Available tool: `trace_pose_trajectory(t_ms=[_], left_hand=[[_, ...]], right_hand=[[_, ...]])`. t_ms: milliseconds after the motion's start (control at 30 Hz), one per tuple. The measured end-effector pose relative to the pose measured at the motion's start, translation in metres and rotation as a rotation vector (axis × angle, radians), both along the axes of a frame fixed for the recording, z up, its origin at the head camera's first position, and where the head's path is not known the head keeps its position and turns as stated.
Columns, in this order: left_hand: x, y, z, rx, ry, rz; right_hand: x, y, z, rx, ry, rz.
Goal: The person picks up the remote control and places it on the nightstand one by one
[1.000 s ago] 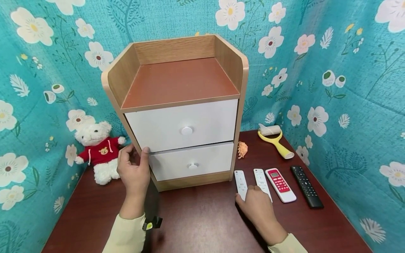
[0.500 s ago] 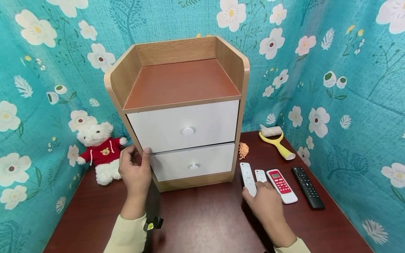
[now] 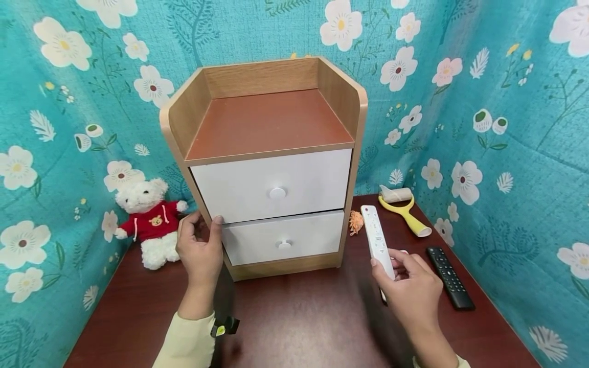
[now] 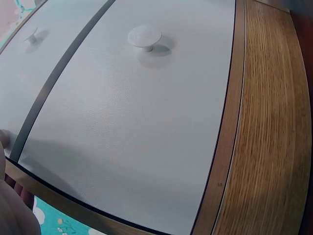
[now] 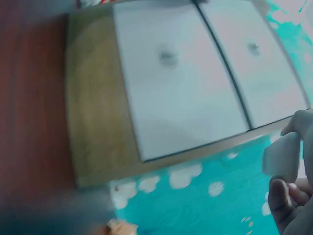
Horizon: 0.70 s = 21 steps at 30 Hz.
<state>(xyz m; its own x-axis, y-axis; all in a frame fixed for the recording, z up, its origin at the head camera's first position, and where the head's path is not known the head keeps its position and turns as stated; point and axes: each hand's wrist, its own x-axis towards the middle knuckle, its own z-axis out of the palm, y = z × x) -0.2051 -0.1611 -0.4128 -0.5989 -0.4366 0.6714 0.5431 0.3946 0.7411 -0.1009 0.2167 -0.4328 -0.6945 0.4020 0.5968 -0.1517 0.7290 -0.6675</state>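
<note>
My right hand [image 3: 414, 289] holds a white remote control [image 3: 377, 237] by its lower end, thumb on one side and fingers on the other. The remote is raised, its button face showing and its top near an orange yarn-like bundle [image 3: 356, 223]. In the right wrist view its pale end [image 5: 281, 159] shows between thumb and fingers. At the left, my left hand [image 3: 200, 253] grips the side edge of a wooden cabinet [image 3: 287, 263], thumb at the front by the gap between two white drawers and fingers round the side. Both drawers, upper [image 3: 244, 189] and lower [image 3: 248, 245], are closed.
A black remote [image 3: 451, 278] lies right of my right hand, which hides the other remotes. Behind stands a yellow-handled lint roller [image 3: 405, 209]. A white teddy bear [image 3: 154, 225] in a red hoodie sits left of the cabinet. Floral teal curtains [image 3: 520, 168] enclose the dark red table [image 3: 294, 327].
My right hand has taken hold of the left white remote, lifted it off the table and moved right, now covering the other white remote and the red-and-white one. My left hand stays on the cabinet.
</note>
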Motion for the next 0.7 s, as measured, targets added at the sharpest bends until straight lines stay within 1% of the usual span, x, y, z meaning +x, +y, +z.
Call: trace_pose_trajectory(t_ms=[67, 167, 233, 300, 433, 533, 600, 700], left_hand=[[0.000, 0.000, 0.000, 0.001, 0.002, -0.001], [0.000, 0.001, -0.001, 0.011, 0.011, -0.001], [0.000, 0.001, -0.001, 0.020, 0.017, -0.004], [-0.001, 0.002, -0.001, 0.034, 0.022, -0.004], [-0.001, 0.001, 0.000, 0.057, 0.037, 0.000], [-0.003, -0.001, 0.000, 0.045, 0.040, -0.011], [-0.004, -0.001, 0.000, 0.041, 0.040, -0.013], [-0.003, -0.003, -0.001, 0.023, 0.038, -0.011]], right_hand=[[0.003, -0.002, 0.007, -0.033, 0.076, 0.026], [0.007, -0.008, 0.023, -0.067, 0.160, 0.070], [0.008, -0.015, 0.035, -0.076, 0.198, 0.101], [0.008, -0.023, 0.048, -0.087, 0.229, 0.149], [-0.001, -0.044, 0.077, -0.102, 0.283, 0.278], [-0.012, -0.062, 0.098, -0.098, 0.311, 0.357], [-0.019, -0.073, 0.112, -0.067, 0.318, 0.393], [-0.031, -0.089, 0.136, 0.008, 0.304, 0.431]])
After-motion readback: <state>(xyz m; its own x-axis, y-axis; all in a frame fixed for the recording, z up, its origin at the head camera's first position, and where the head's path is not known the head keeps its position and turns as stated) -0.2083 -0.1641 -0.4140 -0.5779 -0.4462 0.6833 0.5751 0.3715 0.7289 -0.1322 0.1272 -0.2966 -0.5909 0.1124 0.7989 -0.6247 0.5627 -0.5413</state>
